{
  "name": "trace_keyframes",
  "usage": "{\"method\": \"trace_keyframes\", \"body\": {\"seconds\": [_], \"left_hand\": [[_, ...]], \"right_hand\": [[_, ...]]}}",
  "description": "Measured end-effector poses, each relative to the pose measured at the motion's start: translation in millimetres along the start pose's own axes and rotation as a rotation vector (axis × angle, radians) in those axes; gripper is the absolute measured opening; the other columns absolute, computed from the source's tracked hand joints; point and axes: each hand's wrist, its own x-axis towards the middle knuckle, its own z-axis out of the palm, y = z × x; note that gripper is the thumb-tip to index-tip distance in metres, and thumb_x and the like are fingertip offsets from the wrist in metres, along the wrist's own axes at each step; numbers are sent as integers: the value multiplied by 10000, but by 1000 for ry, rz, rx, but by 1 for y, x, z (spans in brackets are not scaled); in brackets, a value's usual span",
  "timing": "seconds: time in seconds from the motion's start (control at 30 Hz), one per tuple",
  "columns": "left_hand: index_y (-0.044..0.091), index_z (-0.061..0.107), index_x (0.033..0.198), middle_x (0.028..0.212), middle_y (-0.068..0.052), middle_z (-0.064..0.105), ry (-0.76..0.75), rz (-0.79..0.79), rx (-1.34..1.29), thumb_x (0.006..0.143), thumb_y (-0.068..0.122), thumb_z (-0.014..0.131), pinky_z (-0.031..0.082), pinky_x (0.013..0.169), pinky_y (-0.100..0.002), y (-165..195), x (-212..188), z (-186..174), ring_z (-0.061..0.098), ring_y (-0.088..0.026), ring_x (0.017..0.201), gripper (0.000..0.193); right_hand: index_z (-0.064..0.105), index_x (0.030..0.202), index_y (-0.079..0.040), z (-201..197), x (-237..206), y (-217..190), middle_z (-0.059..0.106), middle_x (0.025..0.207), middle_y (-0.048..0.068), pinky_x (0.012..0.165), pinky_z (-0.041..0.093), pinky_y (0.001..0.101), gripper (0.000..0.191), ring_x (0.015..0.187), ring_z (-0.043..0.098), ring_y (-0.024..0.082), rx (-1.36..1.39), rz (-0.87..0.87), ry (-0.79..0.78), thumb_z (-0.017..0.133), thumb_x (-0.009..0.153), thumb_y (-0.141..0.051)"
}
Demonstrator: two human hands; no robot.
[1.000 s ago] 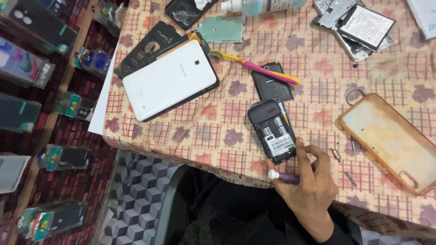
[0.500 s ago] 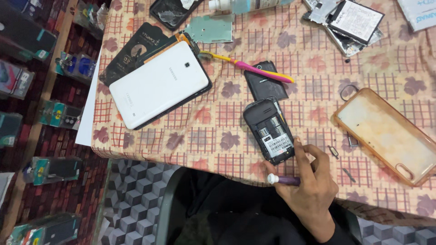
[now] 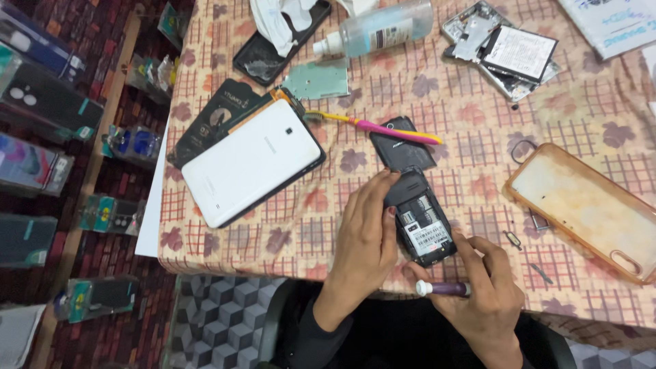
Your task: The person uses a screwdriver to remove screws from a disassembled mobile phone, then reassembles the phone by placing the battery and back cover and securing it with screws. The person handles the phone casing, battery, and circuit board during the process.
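Note:
A small black phone [image 3: 422,220] with its back cover off lies near the table's front edge. My left hand [image 3: 363,236] rests on its left side, fingers touching the phone's top edge. My right hand [image 3: 482,294] sits just below and right of the phone, closed around a purple tool with a white tip [image 3: 443,289]; its forefinger reaches toward the phone's lower right corner. The phone's black back cover [image 3: 400,145] lies just above it, with a pink and yellow toothbrush [image 3: 383,127] across it.
A white tablet [image 3: 249,162] lies face down at the left. A clear yellowed phone case [image 3: 586,208] is at the right. A spray bottle [image 3: 379,27], an opened phone with a battery [image 3: 509,48] and a green board [image 3: 316,80] lie farther back. Small screws and a pin [image 3: 512,239] are scattered nearby.
My left hand has come into view and settled on the small black phone. The view has shifted, showing more of the table's far side. My right hand stays by the phone with the tool.

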Motion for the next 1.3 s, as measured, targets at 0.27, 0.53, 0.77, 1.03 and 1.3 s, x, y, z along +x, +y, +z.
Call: {"method": "trace_keyframes", "body": {"seconds": [0.27,0.53,0.77,1.03,1.3], "left_hand": [[-52,447,1461,1458,-219,546,-41,-90,-38,889,-45,453,388,1146,-486,-7,0,-3,457,-402,1348,572],[-29,544,1330,1245,-183,635,43,-141,-12,975,137,647,457,969,-459,-13,1,-4,569,-361,1133,406],[2,616,1282,1219,-158,657,80,-82,48,988,132,634,457,1004,-450,-13,-1,-5,555,-353,1157,322],[-12,687,1241,1136,-171,639,68,-177,82,979,150,636,468,961,-438,-15,-5,2,559,-337,1110,312],[-15,699,1217,1144,-161,653,120,-117,99,973,144,649,489,936,-433,-14,-7,1,575,-333,1108,296]], "right_hand": [[710,1190,-21,3,4,-4,660,1062,125,738,579,365,710,900,691,264,8,41,1,952,616,-363],[729,1193,-43,2,-2,6,679,1047,114,617,564,319,704,738,681,189,80,73,-89,926,567,-297],[724,1139,-41,7,-6,9,678,1022,128,602,564,347,791,760,695,232,-2,-53,-37,976,508,-447],[710,1163,-34,-7,0,10,660,1044,102,609,564,311,733,747,689,195,203,2,-143,966,544,-333],[696,1164,-54,-12,5,4,663,1050,99,673,585,336,743,838,715,241,182,0,-159,953,534,-353]]}}
